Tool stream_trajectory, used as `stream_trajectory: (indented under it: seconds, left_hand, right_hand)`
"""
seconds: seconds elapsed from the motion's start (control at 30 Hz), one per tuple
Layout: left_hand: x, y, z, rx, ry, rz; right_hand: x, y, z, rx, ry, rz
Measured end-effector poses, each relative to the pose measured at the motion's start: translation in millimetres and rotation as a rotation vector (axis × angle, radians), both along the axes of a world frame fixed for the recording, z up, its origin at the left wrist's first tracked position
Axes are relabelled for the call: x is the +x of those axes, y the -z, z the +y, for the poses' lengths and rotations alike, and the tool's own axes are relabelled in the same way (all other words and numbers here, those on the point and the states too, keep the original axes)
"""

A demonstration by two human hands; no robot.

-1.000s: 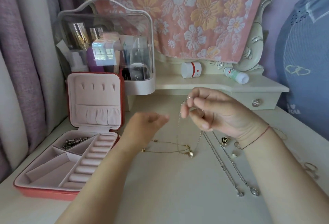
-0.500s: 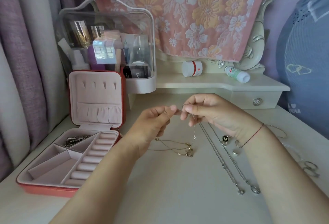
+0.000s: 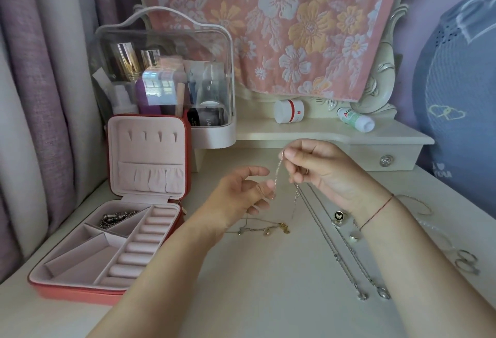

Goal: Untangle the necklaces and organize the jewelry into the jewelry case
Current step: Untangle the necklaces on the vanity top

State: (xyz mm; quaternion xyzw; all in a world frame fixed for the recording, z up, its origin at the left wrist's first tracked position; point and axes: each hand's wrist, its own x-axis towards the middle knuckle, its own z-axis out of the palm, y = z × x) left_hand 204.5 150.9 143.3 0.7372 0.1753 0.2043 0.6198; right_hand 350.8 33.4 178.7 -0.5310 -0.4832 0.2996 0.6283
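Observation:
A thin gold necklace [image 3: 276, 176] hangs above the white table, pinched at its top by my right hand [image 3: 316, 168]. My left hand [image 3: 241, 195] holds the same chain lower down between thumb and fingertips. The rest of the gold chain, with small charms [image 3: 271, 230], lies tangled on the table below. Two long silver necklaces [image 3: 346, 254] stretch across the table under my right wrist. The pink jewelry case [image 3: 150, 233] stands open at the left, with a dark silver chain [image 3: 115, 218] in its back compartment.
Rings [image 3: 338, 217] and small pieces lie by my right wrist; bangles and more rings [image 3: 467, 264] lie at the right edge. A clear cosmetics box [image 3: 166, 88] stands behind the case. A jar [image 3: 289, 111] and a bottle [image 3: 355, 119] rest on the raised shelf.
My left hand reached in from the table to the chain beside my right hand, then slid down along it. My right hand lifted the chain's top end slightly higher.

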Motion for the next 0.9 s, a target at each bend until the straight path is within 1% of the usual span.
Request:
stream_trajectory:
  seconds: [0.1,0.17,0.3,0.37,0.63,0.7,0.8,0.9]
  left_hand:
    - [0.4,-2.3,-3.0,0.044,0.034,-0.047]
    - [-1.5,-5.3,-7.0,0.029,0.064,-0.091]
    - [-3.2,-10.3,-11.2,-0.087,0.072,-0.141]
    - [-4.2,-16.5,-13.2,-0.093,0.098,-0.129]
    - [3.0,-76.9,-24.2,0.134,-0.002,-0.204]
    - [6.3,-92.6,-30.7,0.187,-0.015,-0.228]
    - [11.9,-113.1,-34.9,0.280,-0.046,-0.246]
    - [17.5,-129.5,-33.6,0.323,-0.074,-0.258]
  right_hand:
    - [-5.4,2.1,3.7,-0.042,0.033,-0.091]
    - [-9.1,2.6,4.5,-0.050,0.062,-0.106]
    - [-12.8,-1.1,3.9,-0.039,0.164,-0.029]
    - [-15.0,-5.1,2.8,-0.025,0.193,0.013]
    - [-32.0,6.9,-15.0,0.009,0.070,0.217]
    - [-41.2,16.0,-20.4,-0.025,0.075,0.182]
    - [-54.8,29.8,-30.1,-0.077,0.128,0.042]
    - [-63.0,39.3,-43.6,-0.096,0.167,-0.023]
